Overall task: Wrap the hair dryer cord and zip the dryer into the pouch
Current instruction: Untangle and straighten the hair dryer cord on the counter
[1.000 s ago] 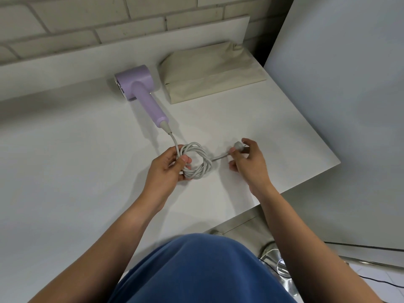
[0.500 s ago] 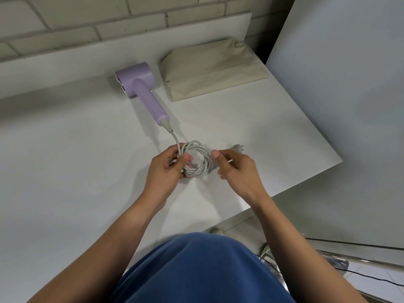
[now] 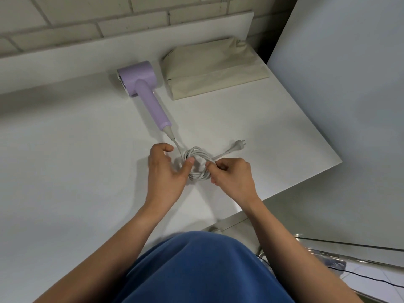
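A lilac hair dryer (image 3: 144,92) lies on the white table (image 3: 65,160), handle pointing toward me. Its white cord is wound into a small coil (image 3: 197,159) just below the handle. My left hand (image 3: 167,171) holds the coil's left side, thumb pressed on the loops. My right hand (image 3: 231,176) pinches the coil's right side where the free end leaves it. The plug (image 3: 238,145) lies loose on the table to the upper right of the coil. A beige fabric pouch (image 3: 214,68) lies flat at the back, right of the dryer head.
A brick wall (image 3: 109,18) and a white upstand run behind the table. The table's right edge (image 3: 317,132) slants close to my right hand, with a grey panel (image 3: 349,84) beyond it. Below are floor, a black cable (image 3: 371,278) and metal parts.
My right hand let go of the plug end and slid left along the cord to the coil. The plug now lies free on the table. My left hand kept its hold.
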Demonstrator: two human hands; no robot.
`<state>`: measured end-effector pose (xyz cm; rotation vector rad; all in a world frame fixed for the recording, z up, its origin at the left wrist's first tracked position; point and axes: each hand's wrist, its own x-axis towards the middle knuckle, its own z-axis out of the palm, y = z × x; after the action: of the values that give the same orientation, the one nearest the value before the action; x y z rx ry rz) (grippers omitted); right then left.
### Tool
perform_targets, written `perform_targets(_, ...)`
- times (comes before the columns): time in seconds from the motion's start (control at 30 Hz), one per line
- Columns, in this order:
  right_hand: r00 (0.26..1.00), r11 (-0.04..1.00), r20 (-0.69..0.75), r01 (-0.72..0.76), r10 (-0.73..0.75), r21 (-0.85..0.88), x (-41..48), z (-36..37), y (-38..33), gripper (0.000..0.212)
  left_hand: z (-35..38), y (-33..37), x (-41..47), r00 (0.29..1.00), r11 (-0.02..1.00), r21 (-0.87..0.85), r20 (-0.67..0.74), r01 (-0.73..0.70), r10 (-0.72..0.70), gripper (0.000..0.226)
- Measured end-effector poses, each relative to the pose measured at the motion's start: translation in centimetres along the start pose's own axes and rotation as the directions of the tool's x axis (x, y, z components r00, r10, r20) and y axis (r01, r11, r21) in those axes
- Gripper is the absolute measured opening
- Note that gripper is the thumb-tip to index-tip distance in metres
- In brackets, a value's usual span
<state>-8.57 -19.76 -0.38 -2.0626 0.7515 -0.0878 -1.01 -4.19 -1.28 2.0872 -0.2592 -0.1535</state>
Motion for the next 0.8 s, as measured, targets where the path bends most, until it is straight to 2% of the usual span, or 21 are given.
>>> perform_targets(0.07, 0.999, 0.999, -0.028, 0.03, -0.031, -0.015, -0.2, 0.2, 0.4, 0.042, -0.6, 0.4, -0.2, 0.98, 0.976, 0.097, -0.017, -0.193, 0.196, 0.027)
perform_targets(0.13, 0.998, 0.998, -0.04, 0.054, -0.055, -0.021, -0.3, 0.3, 0.9, 0.043, -0.9, 0.9, -0.2, 0.958, 0.951, 0.141, 0.119, -0.276, 0.26, 0.006)
perform_targets(0.23, 0.997, 0.998, -0.047, 0.067, -0.068, -0.015, -0.3, 0.4, 1.2, 0.043, -0.4, 1.1, -0.3, 0.928, 0.959, 0.182, 0.343, -0.218, 0.146, 0.009)
perform_targets(0.3, 0.996, 0.997, -0.048, 0.081, -0.081, -0.001, -0.3, 0.6, 1.3, 0.042, 0.0, 1.1, -0.5, 0.919, 0.956, 0.234, 0.387, -0.177, 0.076, 0.012)
perform_targets(0.43, 0.986, 0.987, -0.036, 0.161, -0.161, -0.023, -0.3, 1.1, 1.8, 0.041, 0.4, 1.1, 0.0, 0.91, 0.931, 0.315, 0.412, -0.187, 0.044, 0.015)
perform_targets(0.57, 0.981, 0.981, -0.05, 0.187, -0.189, -0.053, 0.2, 1.1, 2.1, 0.045, 0.3, 1.2, 0.6, 0.911, 0.967, 0.199, 0.408, -0.158, 0.065, 0.015)
perform_targets(0.67, 0.984, 0.988, -0.094, 0.145, -0.149, -0.05, 1.1, 0.6, 2.5, 0.049, -0.2, 0.8, 0.1, 0.928, 0.974, 0.107, 0.34, -0.197, 0.15, 0.01)
perform_targets(0.8, 0.986, 0.992, -0.114, 0.119, -0.122, -0.032, 1.9, -0.4, 2.6, 0.048, -1.1, -0.2, -0.3, 0.938, 0.976, 0.073, 0.299, -0.207, 0.177, 0.016)
